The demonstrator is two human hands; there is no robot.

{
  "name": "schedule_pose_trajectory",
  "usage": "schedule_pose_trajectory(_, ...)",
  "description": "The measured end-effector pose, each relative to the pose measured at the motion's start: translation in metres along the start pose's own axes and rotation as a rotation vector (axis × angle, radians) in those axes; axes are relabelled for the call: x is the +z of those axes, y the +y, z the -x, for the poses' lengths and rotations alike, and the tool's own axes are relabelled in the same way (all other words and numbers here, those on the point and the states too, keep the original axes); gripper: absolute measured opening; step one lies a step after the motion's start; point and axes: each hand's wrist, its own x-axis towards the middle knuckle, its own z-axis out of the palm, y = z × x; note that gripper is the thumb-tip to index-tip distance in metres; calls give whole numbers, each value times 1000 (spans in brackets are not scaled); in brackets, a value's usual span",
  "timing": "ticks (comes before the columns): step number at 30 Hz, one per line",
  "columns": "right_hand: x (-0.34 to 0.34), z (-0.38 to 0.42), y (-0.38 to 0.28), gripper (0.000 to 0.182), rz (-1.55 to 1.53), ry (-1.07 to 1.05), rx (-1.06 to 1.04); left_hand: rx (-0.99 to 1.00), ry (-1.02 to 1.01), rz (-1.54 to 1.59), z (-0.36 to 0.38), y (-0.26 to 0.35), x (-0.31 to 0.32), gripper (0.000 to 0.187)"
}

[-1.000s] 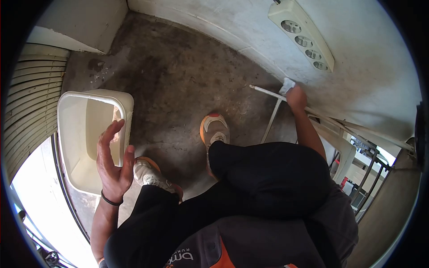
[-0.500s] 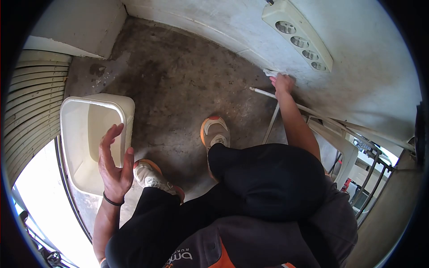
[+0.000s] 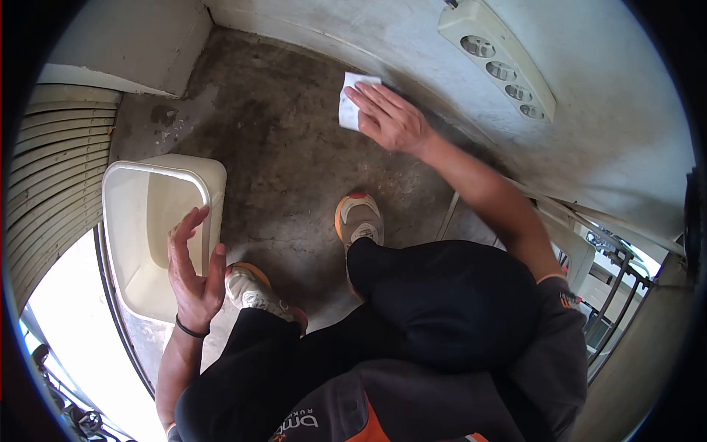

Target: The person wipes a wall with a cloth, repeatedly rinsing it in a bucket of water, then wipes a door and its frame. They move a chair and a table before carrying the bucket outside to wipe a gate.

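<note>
A folded white cloth (image 3: 352, 118) is in my right hand (image 3: 398, 121), pinned under long, nearly straight fingers. That hand is over the stained concrete floor (image 3: 258, 96), near the foot of the wall. My left hand (image 3: 193, 269) is raised and holds nothing, its thumb apart from the fingers. From this view it overlaps the right side of a cream plastic bin (image 3: 132, 291), whose inside shows bare walls.
A power strip (image 3: 508, 70) with several sockets is fixed to the white wall (image 3: 604, 110) on the right. Slatted panels (image 3: 62, 155) line the left side. Metal frame bars (image 3: 618, 295) stand at the right. My two shoes (image 3: 361, 219) rest on the floor.
My right hand has swung left and away from the wall base with the white cloth, which now shows more fully. My left hand has hardly moved.
</note>
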Motion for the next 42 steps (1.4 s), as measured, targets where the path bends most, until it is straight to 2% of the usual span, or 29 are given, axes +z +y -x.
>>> schedule_pose_trajectory(2, 18, -5, 28, 18, -32, -70, -111, 27, 11, 4, -1, 0, 1, 54)
schedule_pose_trajectory(3, 44, 12, 45, 37, 77, -284, -145, 31, 8, -1, -1, 0, 1, 54)
schedule_pose_trajectory(6, 49, 32, 77, 51, 580, -617, -370, 35, 13, -1, -3, 1, 1, 54)
schedule_pose_trajectory(7, 47, 37, 76, 57, 605, -694, -350, 39, 17, 3, -3, 1, 1, 54)
schedule_pose_trajectory(10, 41, 63, 73, 56, 504, -836, -292, 16, 20, 25, -1, 0, 0, 54)
schedule_pose_trajectory(16, 18, 148, 89, 57, 545, -1002, -453, -57, 28, 47, 0, -8, -3, 56)
schedule_pose_trajectory(19, -8, 186, 94, 54, 520, -1150, -482, -72, 31, 58, 0, -11, -4, 57)
schedule_pose_trajectory(21, -16, 247, 109, 52, 450, -1306, -494, -63, 34, 60, 0, -13, -5, 56)
schedule_pose_trajectory(23, -20, 265, 111, 51, 380, -1327, -463, -46, 38, 55, -1, -13, -4, 56)
schedule_pose_trajectory(28, -34, 231, 92, 49, 194, -1050, -277, -45, 19, 52, 0, -16, -2, 55)
schedule_pose_trajectory(30, -41, 139, 74, 48, 136, -853, -376, -52, 11, 57, 0, -17, 2, 55)
schedule_pose_trajectory(32, -27, 90, 64, 48, 127, -722, -320, -73, 10, 73, -1, -18, 5, 55)
schedule_pose_trajectory(36, 26, 95, 70, 50, 392, -836, -314, -67, 31, 52, -6, -15, 5, 56)
schedule_pose_trajectory(38, 27, 123, 83, 51, 500, -953, -382, -58, 36, 47, -4, -14, 3, 56)
schedule_pose_trajectory(42, 4, 178, 94, 50, 494, -1218, -545, -107, 66, 45, 6, -19, -1, 58)
